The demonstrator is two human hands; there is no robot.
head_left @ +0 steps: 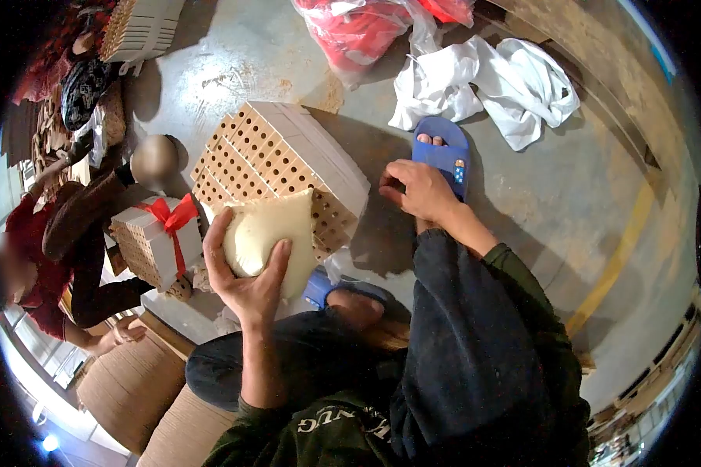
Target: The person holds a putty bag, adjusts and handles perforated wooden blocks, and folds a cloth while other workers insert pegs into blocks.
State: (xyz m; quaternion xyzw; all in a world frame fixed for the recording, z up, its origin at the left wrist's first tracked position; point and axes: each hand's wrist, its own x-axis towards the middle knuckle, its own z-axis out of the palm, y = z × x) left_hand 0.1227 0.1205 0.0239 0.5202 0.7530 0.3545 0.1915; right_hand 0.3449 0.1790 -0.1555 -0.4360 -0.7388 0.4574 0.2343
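My left hand (249,276) grips a pale cream, pillow-like packet (269,226), thumb on its face and fingers round its left edge. The packet is in front of the lower part of a large block of stacked tan pieces (249,152) with rows of round dark holes and pale grey sides. To the right of the block, my right hand (419,189) hangs over the blue sandal (442,148) on my foot. Its fingers are curled, and whether anything small is between them is hidden.
Another person (43,257) sits at the left beside a smaller holed block with a red ribbon (160,233). White cloth or bags (483,86) and a clear bag of red material (354,35) lie on the floor ahead. Brown rolls (132,381) stand at the lower left.
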